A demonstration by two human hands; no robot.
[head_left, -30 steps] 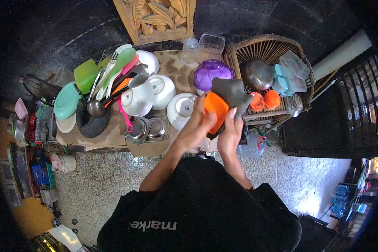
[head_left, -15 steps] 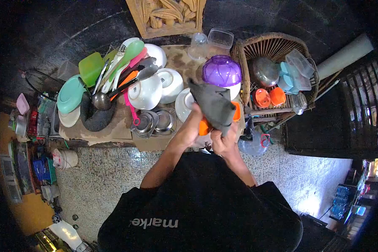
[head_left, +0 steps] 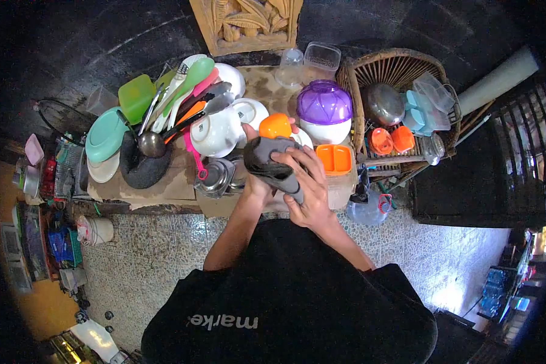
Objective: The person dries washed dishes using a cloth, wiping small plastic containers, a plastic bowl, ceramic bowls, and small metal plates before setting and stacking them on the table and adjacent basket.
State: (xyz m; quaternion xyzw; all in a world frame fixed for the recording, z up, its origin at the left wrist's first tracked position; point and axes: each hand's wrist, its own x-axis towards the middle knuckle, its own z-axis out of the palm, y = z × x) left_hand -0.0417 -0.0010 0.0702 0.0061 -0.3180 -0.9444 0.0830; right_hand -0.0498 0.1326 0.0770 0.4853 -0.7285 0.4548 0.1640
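My left hand [head_left: 258,187] is wrapped round a small orange container [head_left: 275,125], its fingertips showing beyond the container and its palm partly hidden by a dark grey cloth [head_left: 267,159]. My right hand [head_left: 309,188] presses the cloth against the container's near side, fingers bent over the fabric. An orange divided tray [head_left: 333,159] lies on the table just right of my hands. Behind it a purple bowl [head_left: 324,102] rests on a white bowl [head_left: 327,130]. Upturned white bowls [head_left: 215,133] stand to the left of my hands.
Utensils [head_left: 182,91], a green plate [head_left: 106,134] and a stone mortar [head_left: 142,167] crowd the left of the table [head_left: 164,197]. A wicker basket [head_left: 353,109] holding containers stands at the right. Clear plastic containers [head_left: 321,57] are at the back.
My hands and the cloth have moved left. The cloth is bunched nearer to me, and the small orange container now shows above it. The orange divided tray has come into fuller view.
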